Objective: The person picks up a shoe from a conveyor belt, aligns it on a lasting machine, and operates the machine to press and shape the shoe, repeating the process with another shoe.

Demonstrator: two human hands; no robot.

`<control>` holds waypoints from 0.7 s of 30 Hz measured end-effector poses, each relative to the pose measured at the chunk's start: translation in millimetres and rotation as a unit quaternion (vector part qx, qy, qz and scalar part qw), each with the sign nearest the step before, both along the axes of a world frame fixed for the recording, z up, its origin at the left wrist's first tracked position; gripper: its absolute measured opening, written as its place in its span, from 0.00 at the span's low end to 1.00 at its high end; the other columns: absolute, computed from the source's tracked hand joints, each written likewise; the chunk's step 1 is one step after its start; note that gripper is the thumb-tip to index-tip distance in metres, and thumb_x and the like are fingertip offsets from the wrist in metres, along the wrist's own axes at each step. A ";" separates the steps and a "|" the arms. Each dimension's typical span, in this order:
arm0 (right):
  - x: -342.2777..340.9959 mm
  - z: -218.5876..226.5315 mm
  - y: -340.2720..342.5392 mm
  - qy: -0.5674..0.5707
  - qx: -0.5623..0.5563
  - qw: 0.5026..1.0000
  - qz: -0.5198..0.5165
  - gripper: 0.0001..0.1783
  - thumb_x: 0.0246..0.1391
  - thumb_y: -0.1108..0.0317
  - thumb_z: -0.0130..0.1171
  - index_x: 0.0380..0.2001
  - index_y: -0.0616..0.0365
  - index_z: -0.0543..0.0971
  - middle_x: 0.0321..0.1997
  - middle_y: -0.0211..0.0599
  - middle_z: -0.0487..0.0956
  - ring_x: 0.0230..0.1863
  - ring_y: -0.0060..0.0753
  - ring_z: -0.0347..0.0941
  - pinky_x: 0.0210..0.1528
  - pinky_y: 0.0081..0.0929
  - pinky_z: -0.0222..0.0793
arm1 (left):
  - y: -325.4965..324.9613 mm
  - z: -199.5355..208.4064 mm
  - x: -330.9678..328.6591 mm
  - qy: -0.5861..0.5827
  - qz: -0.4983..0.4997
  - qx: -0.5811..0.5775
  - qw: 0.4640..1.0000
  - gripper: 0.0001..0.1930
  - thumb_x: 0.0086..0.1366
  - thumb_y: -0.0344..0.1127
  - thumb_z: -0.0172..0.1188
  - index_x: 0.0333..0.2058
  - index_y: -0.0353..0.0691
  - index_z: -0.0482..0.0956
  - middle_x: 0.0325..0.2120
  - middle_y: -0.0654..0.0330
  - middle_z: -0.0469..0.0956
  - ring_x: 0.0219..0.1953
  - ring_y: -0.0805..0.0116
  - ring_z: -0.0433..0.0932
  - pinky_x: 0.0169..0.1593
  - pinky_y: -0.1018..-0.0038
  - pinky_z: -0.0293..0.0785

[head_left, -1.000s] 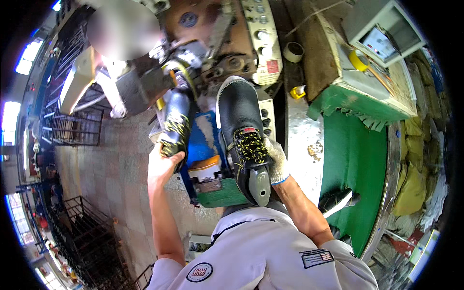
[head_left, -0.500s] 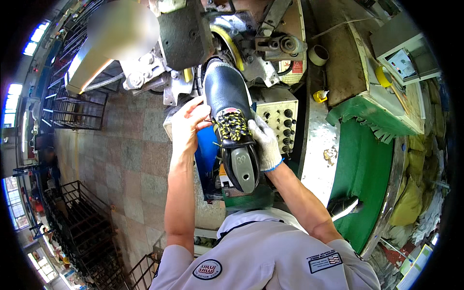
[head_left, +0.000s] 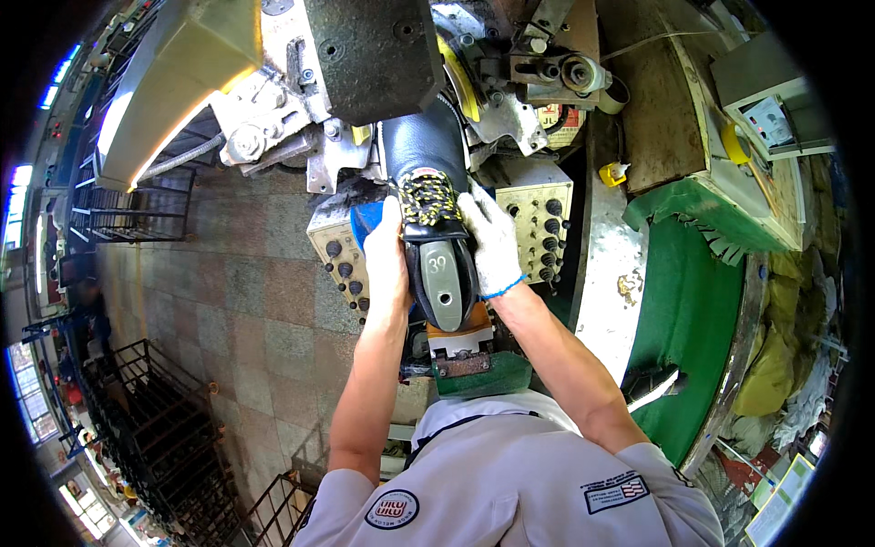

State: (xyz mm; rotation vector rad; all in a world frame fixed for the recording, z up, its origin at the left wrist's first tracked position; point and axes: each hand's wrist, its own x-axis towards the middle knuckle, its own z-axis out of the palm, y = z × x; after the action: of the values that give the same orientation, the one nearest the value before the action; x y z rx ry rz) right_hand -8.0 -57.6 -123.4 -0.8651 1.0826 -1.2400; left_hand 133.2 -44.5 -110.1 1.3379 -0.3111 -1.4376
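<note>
A black leather shoe (head_left: 424,146) with yellow-and-black laces points away from me, its toe hidden beneath the dark metal head (head_left: 374,59) of a machine. A grey shoe last (head_left: 441,283) fills its heel opening. My bare left hand (head_left: 387,251) grips the left side of the shoe near the collar. On the opposite side my right hand (head_left: 489,237), in a white knit glove with a blue cuff, presses along the upper beside the laces. Both thumbs and fingers are closed on the shoe; the fingertips underneath are hidden.
Control panels with dark knobs (head_left: 540,228) flank the shoe. A glowing yellowish lamp housing (head_left: 173,91) is at upper left. Black metal racks (head_left: 155,438) stand on the tiled floor at left. On the right are a green-covered bench (head_left: 684,337) and a tape roll (head_left: 615,94).
The shoe has gone forward and straightened, so its toe is now under the machine head. My left hand has shifted from the lace area to grip the shoe's side.
</note>
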 end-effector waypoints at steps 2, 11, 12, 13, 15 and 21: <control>3.8 -7.7 -0.7 0.033 -0.031 0.999 -0.014 0.26 0.68 0.62 0.56 0.62 0.68 0.73 0.57 0.38 0.80 0.54 0.25 0.74 0.59 0.24 0.69 | 2.2 -3.4 5.2 0.032 -0.052 -0.018 0.998 0.26 0.74 0.58 0.50 0.52 0.40 0.80 0.41 0.60 0.84 0.41 0.69 0.83 0.46 0.70 0.79; -1.2 -20.6 -7.6 0.058 -0.015 0.998 -0.022 0.25 0.66 0.57 0.59 0.55 0.69 0.79 0.49 0.40 0.85 0.47 0.24 0.77 0.52 0.24 0.72 | -2.4 -14.8 -3.6 0.052 -0.052 -0.023 0.997 0.30 0.75 0.61 0.46 0.47 0.37 0.81 0.37 0.61 0.84 0.35 0.71 0.82 0.41 0.72 0.79; -0.2 -21.3 -7.9 -0.005 0.038 0.999 -0.016 0.25 0.67 0.56 0.59 0.55 0.69 0.79 0.49 0.40 0.85 0.46 0.24 0.77 0.51 0.25 0.72 | -3.1 -13.9 -2.6 0.067 -0.056 -0.021 0.996 0.30 0.75 0.61 0.47 0.47 0.37 0.81 0.36 0.61 0.84 0.34 0.71 0.82 0.41 0.72 0.79; 2.6 -19.8 -7.8 -0.008 0.036 0.999 -0.027 0.25 0.67 0.56 0.59 0.54 0.69 0.79 0.48 0.40 0.85 0.45 0.24 0.77 0.50 0.25 0.73 | -3.9 -11.7 -1.9 0.077 -0.053 -0.026 0.995 0.29 0.75 0.60 0.47 0.46 0.37 0.81 0.35 0.61 0.84 0.32 0.71 0.82 0.39 0.72 0.80; 6.8 -18.2 -6.4 -0.014 0.031 0.998 -0.049 0.25 0.67 0.56 0.58 0.53 0.69 0.80 0.46 0.40 0.85 0.44 0.24 0.77 0.49 0.25 0.73 | -4.9 -9.8 -3.8 0.065 -0.044 -0.027 0.997 0.29 0.76 0.60 0.47 0.46 0.37 0.82 0.36 0.61 0.84 0.32 0.71 0.82 0.39 0.72 0.80; 6.7 -44.2 -5.1 0.098 -0.075 0.991 -0.045 0.25 0.66 0.54 0.59 0.49 0.70 0.82 0.41 0.41 0.85 0.41 0.25 0.77 0.47 0.25 0.73 | -6.5 -37.3 2.9 0.044 -0.053 -0.093 0.993 0.27 0.78 0.55 0.45 0.45 0.36 0.83 0.39 0.62 0.84 0.39 0.74 0.81 0.47 0.74 0.77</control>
State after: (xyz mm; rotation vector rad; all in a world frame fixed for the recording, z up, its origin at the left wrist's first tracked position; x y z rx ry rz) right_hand -1.3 -62.6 -167.6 -1.0800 1.2077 -1.3460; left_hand 136.1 -51.0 -147.4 1.1184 -0.4518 -1.5123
